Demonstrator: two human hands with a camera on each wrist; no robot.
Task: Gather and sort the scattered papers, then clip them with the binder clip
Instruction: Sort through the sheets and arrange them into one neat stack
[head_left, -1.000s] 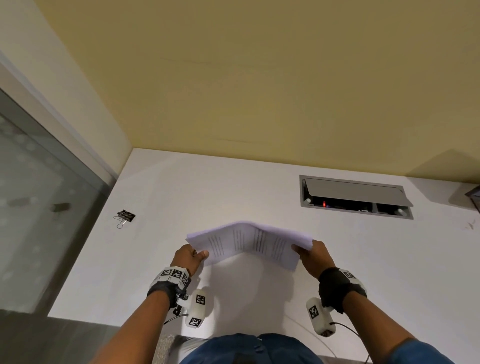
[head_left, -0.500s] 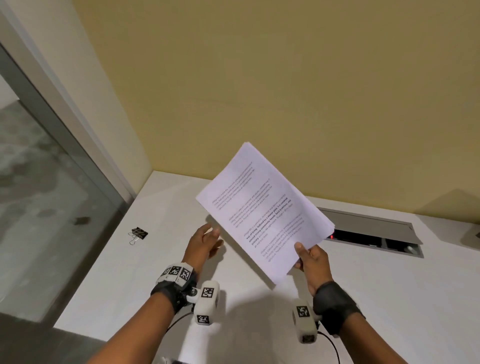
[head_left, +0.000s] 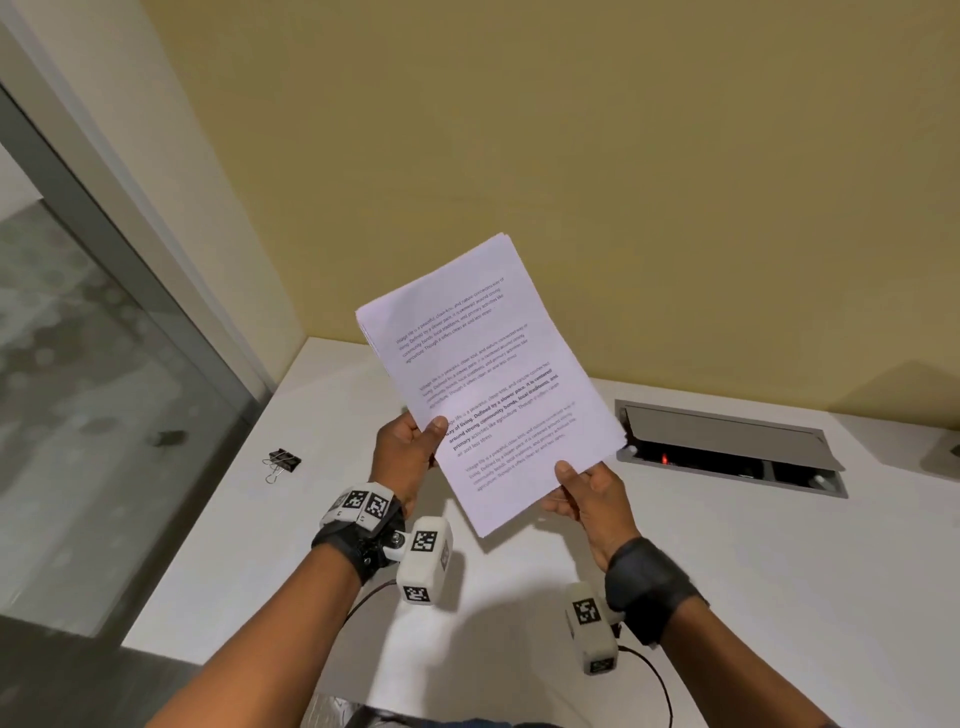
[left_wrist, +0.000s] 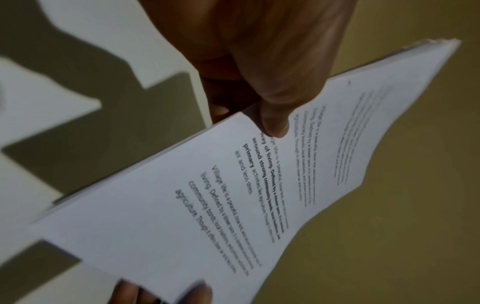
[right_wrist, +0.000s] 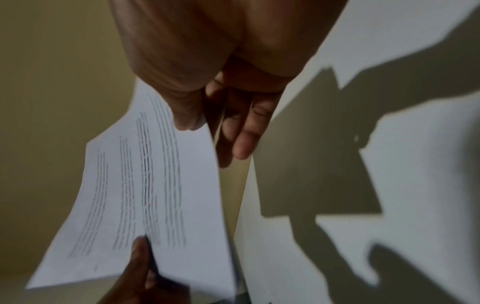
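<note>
A stack of white printed papers (head_left: 483, 384) is held up in the air above the white table (head_left: 727, 545), tilted with its top toward the wall. My left hand (head_left: 410, 447) pinches the stack's left edge, thumb on the printed face. My right hand (head_left: 582, 493) pinches the lower right edge, thumb on top and fingers behind. The left wrist view shows the papers (left_wrist: 233, 185) under my left thumb; the right wrist view shows the papers (right_wrist: 145, 205) pinched by my right thumb. A black binder clip (head_left: 283, 461) lies on the table to the left of my left hand, apart from it.
A grey cable hatch (head_left: 727, 447) is set into the table at the back right, its lid open. A yellow wall stands behind the table. A glass panel (head_left: 78, 389) runs along the table's left side. A cable (head_left: 660, 680) trails near the front edge.
The papers rose from low over the table to upright in the air. My left hand let go half a second ago and now pinches the stack's left edge again.
</note>
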